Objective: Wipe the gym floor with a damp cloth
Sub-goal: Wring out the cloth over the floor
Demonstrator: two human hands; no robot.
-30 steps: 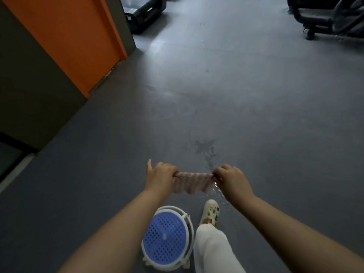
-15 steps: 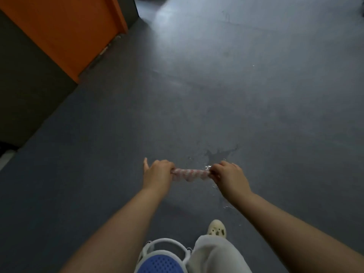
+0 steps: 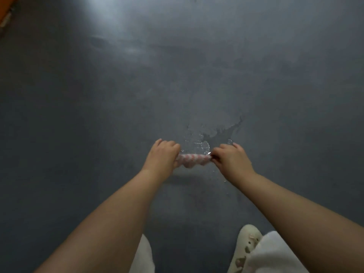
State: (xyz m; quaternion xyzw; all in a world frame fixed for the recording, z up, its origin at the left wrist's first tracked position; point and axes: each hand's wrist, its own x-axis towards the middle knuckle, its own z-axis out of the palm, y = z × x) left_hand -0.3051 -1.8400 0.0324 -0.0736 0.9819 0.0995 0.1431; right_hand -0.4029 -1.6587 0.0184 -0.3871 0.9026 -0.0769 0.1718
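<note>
A pink and white cloth point(image 3: 192, 160) is twisted into a tight roll between my two hands, held out in front of me above the dark grey floor point(image 3: 98, 115). My left hand point(image 3: 162, 156) grips its left end and my right hand point(image 3: 231, 160) grips its right end, both fists curled. Just beyond the cloth a wet patch point(image 3: 212, 133) with splashes and drops lies on the floor.
My white trouser legs point(image 3: 275, 253) and a cream perforated shoe point(image 3: 246, 247) show at the bottom. A sliver of the orange door point(image 3: 6, 10) sits in the top left corner. Grey floor spreads on all sides.
The view has tilted further down and moved forward: the blue and white bucket has left the frame and the orange door is almost gone. The cloth stays twisted between both hands; the wet patch looks larger.
</note>
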